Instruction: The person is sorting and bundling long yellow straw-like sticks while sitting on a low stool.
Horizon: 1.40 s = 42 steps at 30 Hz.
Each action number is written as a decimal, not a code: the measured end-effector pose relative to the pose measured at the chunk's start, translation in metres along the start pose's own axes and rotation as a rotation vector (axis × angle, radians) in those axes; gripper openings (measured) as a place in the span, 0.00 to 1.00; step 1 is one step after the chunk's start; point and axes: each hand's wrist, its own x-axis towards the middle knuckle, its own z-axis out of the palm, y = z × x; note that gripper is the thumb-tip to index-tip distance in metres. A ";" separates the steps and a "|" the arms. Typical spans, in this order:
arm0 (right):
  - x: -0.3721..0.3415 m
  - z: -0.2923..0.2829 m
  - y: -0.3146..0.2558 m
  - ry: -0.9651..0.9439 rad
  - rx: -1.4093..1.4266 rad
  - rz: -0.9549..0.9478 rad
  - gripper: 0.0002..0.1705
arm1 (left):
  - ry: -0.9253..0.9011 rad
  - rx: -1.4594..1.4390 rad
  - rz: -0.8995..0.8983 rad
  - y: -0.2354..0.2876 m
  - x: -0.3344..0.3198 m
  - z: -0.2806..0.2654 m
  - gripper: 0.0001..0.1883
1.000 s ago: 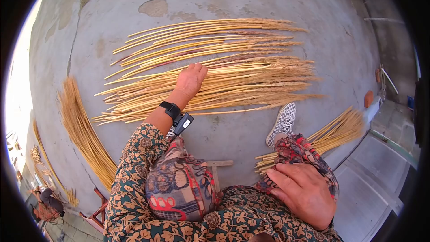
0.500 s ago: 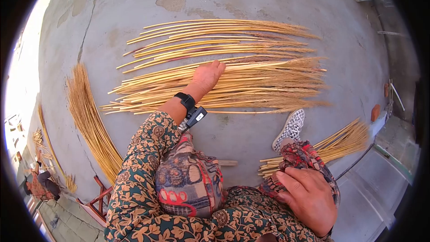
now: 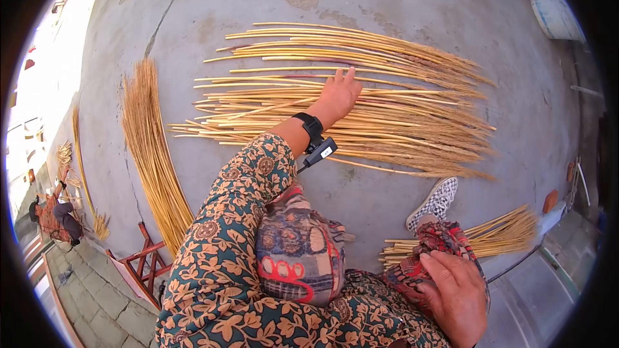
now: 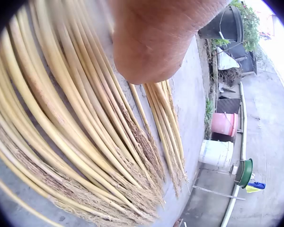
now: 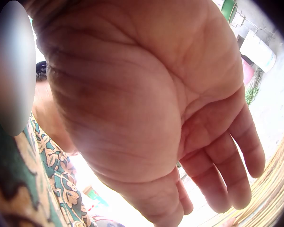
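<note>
A broad spread of pale yellow stalks with brown, feathery heads (image 3: 271,100) lies across the concrete floor in front of me. My left hand (image 3: 338,95) reaches over the upper middle of it, with fingertips down at the stalks and two of them slightly apart. The thumb is hidden. In the left wrist view, the underside of that hand (image 4: 149,42) hangs close over the stalks (image 4: 61,109). My right hand (image 3: 454,293) rests on the patterned trouser leg over my knee. In the right wrist view its palm (image 5: 132,104) faces the camera, fingers loosely bent and holding nothing.
A long bundle of stalks (image 3: 155,161) lies at left, and another (image 3: 496,232) beyond my checkered shoe (image 3: 435,203). A red frame (image 3: 145,261) stands lower left; another person (image 3: 58,216) is farther off. A white bucket (image 3: 558,16) stands upper right.
My left hand has moved away from me across the spread, from its middle to its upper stalks, and its fingers look more spread. The head view has shifted; the right hand still rests on the knee.
</note>
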 end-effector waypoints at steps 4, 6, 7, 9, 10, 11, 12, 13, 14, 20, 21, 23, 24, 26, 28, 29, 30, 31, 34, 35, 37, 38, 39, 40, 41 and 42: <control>0.000 0.005 -0.002 0.006 -0.017 0.030 0.26 | -0.082 -0.041 0.036 0.030 -0.030 -0.010 0.14; 0.000 0.007 -0.002 0.009 -0.034 0.038 0.27 | -0.113 -0.026 0.046 0.032 -0.037 -0.006 0.14; -0.001 0.007 -0.001 0.008 -0.037 0.037 0.27 | -0.081 -0.009 0.055 0.030 -0.037 0.000 0.14; -0.001 0.007 -0.001 0.009 -0.034 0.029 0.27 | -0.019 0.032 0.070 0.021 -0.036 0.004 0.13; -0.001 0.006 0.000 0.010 -0.028 0.028 0.27 | -0.090 -0.005 0.031 0.020 -0.034 0.001 0.13; -0.001 0.006 0.000 0.011 -0.024 0.028 0.28 | -0.089 0.003 0.020 0.018 -0.033 0.001 0.14; -0.001 0.005 0.000 0.011 -0.023 0.026 0.28 | -0.087 0.010 0.014 0.016 -0.032 0.001 0.14; -0.001 0.004 0.000 0.012 -0.025 0.025 0.28 | -0.082 0.015 0.009 0.015 -0.029 0.002 0.14; -0.001 0.003 0.000 0.012 -0.026 0.021 0.28 | -0.100 -0.016 -0.016 0.013 -0.027 0.005 0.14; -0.003 0.005 0.010 0.017 -0.010 0.025 0.28 | -0.120 -0.010 -0.003 0.000 -0.011 0.012 0.12; -0.002 0.005 0.011 0.017 -0.009 0.016 0.28 | -0.129 -0.016 -0.002 -0.002 -0.010 0.013 0.12; -0.003 0.006 0.013 0.017 -0.009 0.003 0.28 | -0.065 -0.014 0.014 -0.008 -0.009 0.021 0.12; -0.003 0.005 0.014 0.014 -0.011 -0.001 0.28 | -0.032 -0.013 0.022 -0.009 -0.007 0.022 0.12; -0.003 0.005 0.014 0.010 -0.010 -0.012 0.27 | -0.033 0.013 0.041 -0.012 -0.006 0.024 0.13; -0.004 0.005 0.015 0.014 -0.002 -0.012 0.27 | -0.048 0.045 0.064 -0.009 -0.005 0.023 0.13; -0.003 0.005 0.015 0.015 0.001 -0.014 0.27 | -0.061 0.064 0.077 -0.007 -0.006 0.022 0.13; -0.003 0.004 0.015 0.015 -0.001 -0.013 0.27 | -0.076 0.084 0.089 -0.005 -0.008 0.023 0.14; -0.003 0.003 0.014 0.015 -0.003 -0.012 0.27 | -0.063 0.070 0.091 -0.004 -0.010 0.027 0.14; -0.001 0.004 0.012 0.020 -0.002 0.009 0.28 | -0.009 0.016 0.097 0.000 -0.012 0.033 0.13; -0.001 0.004 0.012 0.019 -0.002 0.013 0.28 | 0.019 -0.011 0.094 0.001 -0.011 0.033 0.13; -0.001 0.006 0.009 0.027 -0.021 0.031 0.28 | 0.050 -0.045 0.086 0.003 -0.010 0.020 0.12; 0.000 0.007 0.007 0.030 -0.025 0.034 0.28 | 0.053 -0.056 0.085 0.007 -0.005 0.010 0.11; 0.000 0.008 0.006 0.026 -0.020 0.030 0.28 | 0.058 -0.065 0.087 0.009 0.000 0.004 0.11; 0.000 0.009 0.006 0.023 -0.017 0.028 0.28 | 0.048 -0.053 0.065 0.008 0.003 0.002 0.10; 0.000 0.008 0.006 0.020 -0.017 0.029 0.28 | 0.040 -0.043 0.044 0.006 0.008 0.001 0.10; -0.001 0.004 0.004 0.010 -0.001 0.032 0.26 | 0.033 -0.037 0.024 0.006 0.011 0.000 0.10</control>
